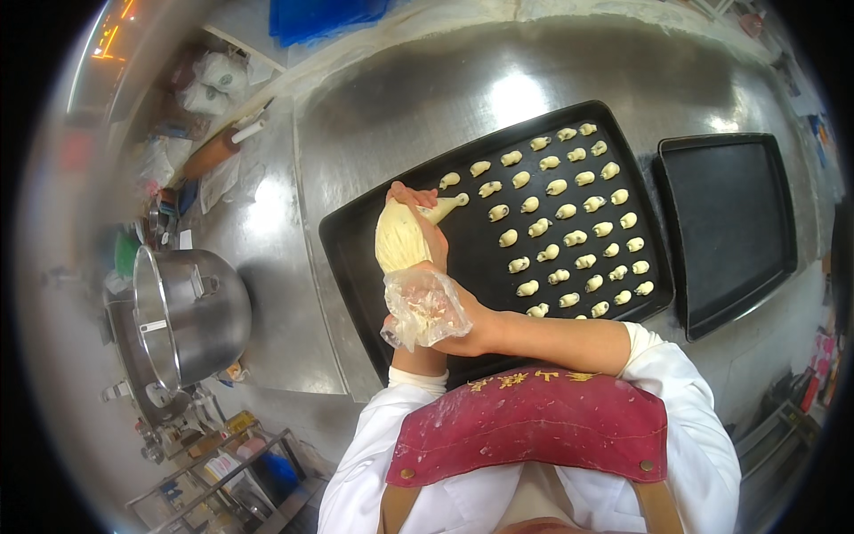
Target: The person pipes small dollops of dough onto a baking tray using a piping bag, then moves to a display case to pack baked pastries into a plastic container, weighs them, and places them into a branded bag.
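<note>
A clear piping bag (pixel 399 237) full of pale yellow dough or batter is held over the left part of a black baking tray (pixel 369 307). My left hand (pixel 432 233) curls around the bag close to its narrow end, fingers over the far side. The bag's tip points right, at a small mound (pixel 461 199) on the tray. Nearer to me, my right hand (pixel 471 322) grips the bag's gathered top, and its loose plastic end spreads over that hand. Rows of small pale piped mounds (pixel 556 187), some with dark specks, fill the tray's right part.
A second black tray (pixel 734 222) with nothing on it lies at the right. To the left stands a large steel pot (pixel 209 307) beside the steel table (pixel 391 107). A rolling pin (pixel 211 155) and white bags (pixel 218 80) are farther back left. A blue sheet (pixel 325 18) lies at the far edge.
</note>
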`<state>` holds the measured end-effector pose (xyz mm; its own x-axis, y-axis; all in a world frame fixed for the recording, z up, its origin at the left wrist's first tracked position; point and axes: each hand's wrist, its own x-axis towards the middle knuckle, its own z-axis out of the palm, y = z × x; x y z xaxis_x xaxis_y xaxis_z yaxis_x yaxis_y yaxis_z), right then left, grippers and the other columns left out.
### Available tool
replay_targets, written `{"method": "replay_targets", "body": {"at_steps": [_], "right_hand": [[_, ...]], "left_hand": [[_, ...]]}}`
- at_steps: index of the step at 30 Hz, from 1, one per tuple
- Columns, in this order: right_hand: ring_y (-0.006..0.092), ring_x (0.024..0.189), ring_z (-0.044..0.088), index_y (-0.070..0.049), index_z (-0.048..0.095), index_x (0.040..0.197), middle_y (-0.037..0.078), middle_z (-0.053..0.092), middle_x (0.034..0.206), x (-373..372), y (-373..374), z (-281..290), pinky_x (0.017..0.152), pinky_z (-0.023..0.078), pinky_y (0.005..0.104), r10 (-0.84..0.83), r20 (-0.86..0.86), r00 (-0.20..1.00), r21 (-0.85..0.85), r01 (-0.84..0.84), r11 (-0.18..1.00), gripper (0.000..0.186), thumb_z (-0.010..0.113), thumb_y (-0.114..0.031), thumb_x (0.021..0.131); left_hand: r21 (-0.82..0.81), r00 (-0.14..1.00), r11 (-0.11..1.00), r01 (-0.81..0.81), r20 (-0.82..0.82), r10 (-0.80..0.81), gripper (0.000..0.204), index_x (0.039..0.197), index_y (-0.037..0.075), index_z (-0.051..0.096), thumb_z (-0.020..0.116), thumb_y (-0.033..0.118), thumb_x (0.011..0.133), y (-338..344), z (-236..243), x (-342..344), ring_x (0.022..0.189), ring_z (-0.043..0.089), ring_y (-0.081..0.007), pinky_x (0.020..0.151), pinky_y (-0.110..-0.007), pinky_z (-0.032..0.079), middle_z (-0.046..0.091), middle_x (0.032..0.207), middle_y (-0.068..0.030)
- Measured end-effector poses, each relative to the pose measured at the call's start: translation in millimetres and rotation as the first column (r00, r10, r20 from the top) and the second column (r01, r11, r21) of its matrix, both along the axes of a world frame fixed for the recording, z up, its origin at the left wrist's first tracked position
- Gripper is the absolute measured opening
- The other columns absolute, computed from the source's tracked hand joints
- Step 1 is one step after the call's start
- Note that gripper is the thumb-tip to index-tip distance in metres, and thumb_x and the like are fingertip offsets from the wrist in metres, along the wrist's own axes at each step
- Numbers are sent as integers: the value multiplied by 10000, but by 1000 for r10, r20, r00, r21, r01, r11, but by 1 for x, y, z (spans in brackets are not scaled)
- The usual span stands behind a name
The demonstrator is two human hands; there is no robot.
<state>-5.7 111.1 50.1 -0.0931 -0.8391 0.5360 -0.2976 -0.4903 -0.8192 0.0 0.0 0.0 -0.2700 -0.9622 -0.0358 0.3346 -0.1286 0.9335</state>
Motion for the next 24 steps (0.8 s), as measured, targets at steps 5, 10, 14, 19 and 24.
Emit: {"method": "replay_targets", "body": {"at_steps": [5,10,14,19,24], "right_hand": [[293,928,496,-92,587,918,98,548,938,3,-3,1,829,406,388,35,124,992,18,-37,999,169,656,-192,800],[288,968,461,-127,608,1010,70,548,1041,7,14,12,856,388,374,134,141,981,-43,-129,991,334,675,-97,684],[285,955,464,-122,603,995,70,550,1018,10,17,15,850,387,376,104,175,979,-33,-99,995,322,669,-96,682],[284,943,466,-120,601,978,70,551,995,8,21,14,842,389,375,69,157,985,-65,-60,996,302,663,-93,683],[281,944,463,-123,606,979,67,550,1000,8,21,15,839,388,376,80,132,988,-67,-72,995,303,662,-89,684]], "left_hand": [[-140,947,990,-31,312,74,364,718,70,441,417,330,971,1,15,7,665,489,-174,841,-359,429,439,612,-39],[-76,998,996,-49,40,52,351,694,81,424,420,298,970,8,19,13,643,469,-175,825,-368,427,407,586,-33],[87,995,995,-44,-83,52,384,638,127,368,507,318,941,20,12,7,544,412,-127,722,-359,438,376,536,-5],[83,999,996,35,2,-35,341,705,77,427,417,288,974,27,1,11,586,428,-148,804,-342,436,396,567,-33],[94,998,994,53,18,-55,331,723,83,433,413,295,976,26,-3,12,645,469,-167,792,-330,414,415,585,-31]]}}
